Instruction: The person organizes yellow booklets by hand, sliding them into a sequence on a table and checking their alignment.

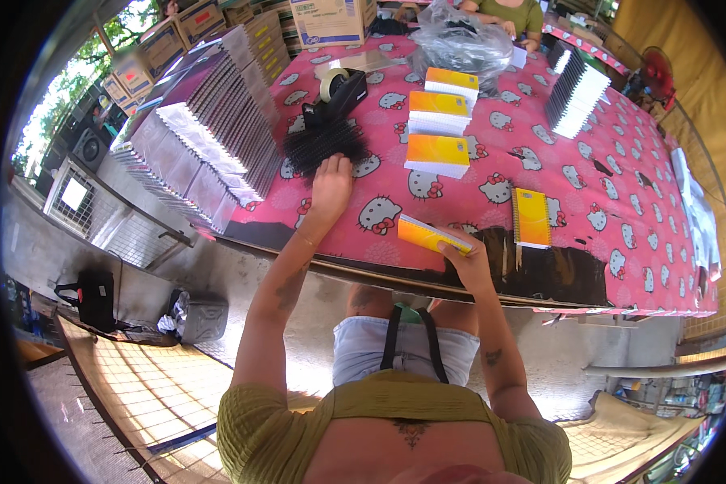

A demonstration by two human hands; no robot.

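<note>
Right hand point(468, 254): grip closed around the yellow-orange pad point(427, 234), thumb on top. Pad's tilted, just over the counter point(460, 199) near its front edge. Left hand point(333, 184): fingertips at the near side of the black coils point(323, 147), piled just in front of the tape dispenser point(343, 93). Can't tell if that grip has one or is only touching.

Handling, my read: pinch a single coil by its end and draw it out lengthwise; they look tangle-prone, and yanking could drag neighbours. Hold the pad's sheets square, light thumb pressure so the cover doesn't crease. Work clear of the dark worn patch point(573, 278) at the front edge; looks like it could snag paper.

Print: pad covers in the stack point(438, 151) show a small dark block by one corner, too small to read. Blue print on the big carton point(327, 22), pale mark on the dispenser's side. Cartoon-cat pattern on the pink cloth. Yellow notebook point(532, 216) to the right: no writing I can make out.
</note>
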